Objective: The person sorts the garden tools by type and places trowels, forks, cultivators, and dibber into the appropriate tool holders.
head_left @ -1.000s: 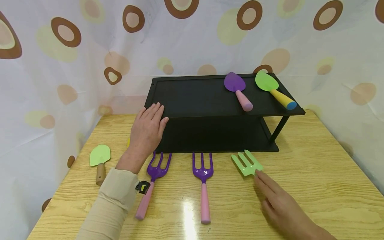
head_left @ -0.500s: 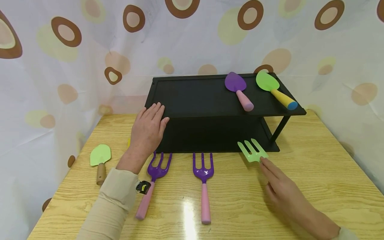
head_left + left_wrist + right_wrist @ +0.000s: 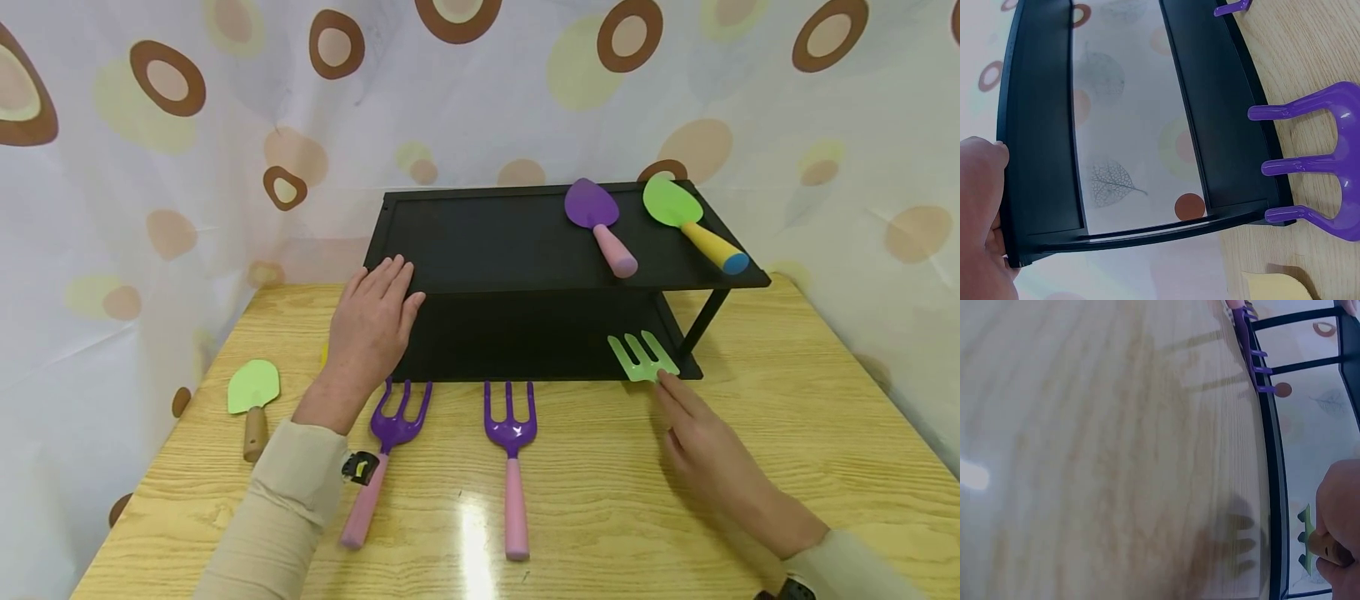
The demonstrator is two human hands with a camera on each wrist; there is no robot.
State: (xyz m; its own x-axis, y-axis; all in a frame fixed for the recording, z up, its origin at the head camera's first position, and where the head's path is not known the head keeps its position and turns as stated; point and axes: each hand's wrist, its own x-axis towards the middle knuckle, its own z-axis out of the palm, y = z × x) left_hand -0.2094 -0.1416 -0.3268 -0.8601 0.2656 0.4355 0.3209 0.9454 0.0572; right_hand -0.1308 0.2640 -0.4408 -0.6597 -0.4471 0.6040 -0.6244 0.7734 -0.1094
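Note:
My right hand [image 3: 708, 458] grips a light green hand fork [image 3: 643, 358], its tines over the right front of the black rack's lower shelf. The right wrist view shows the fork's wooden handle [image 3: 1332, 550] between thumb and fingers. My left hand [image 3: 367, 329] rests on the left front corner of the black rack [image 3: 480, 242], fingers straight across its top. On that top lie a purple trowel [image 3: 590, 204] with a pink handle and a green trowel [image 3: 671, 202] with a yellow handle.
Two purple hand forks with pink handles, one left [image 3: 396, 427] and one in the middle [image 3: 512, 432], lie before the rack, tines toward it. A small green trowel [image 3: 253, 387] lies far left. Something yellow [image 3: 324, 354] is mostly hidden behind my left wrist.
My right hand has carried the green hand fork forward and slightly right, from in front of the rack to over its lower shelf. The left hand stays put.

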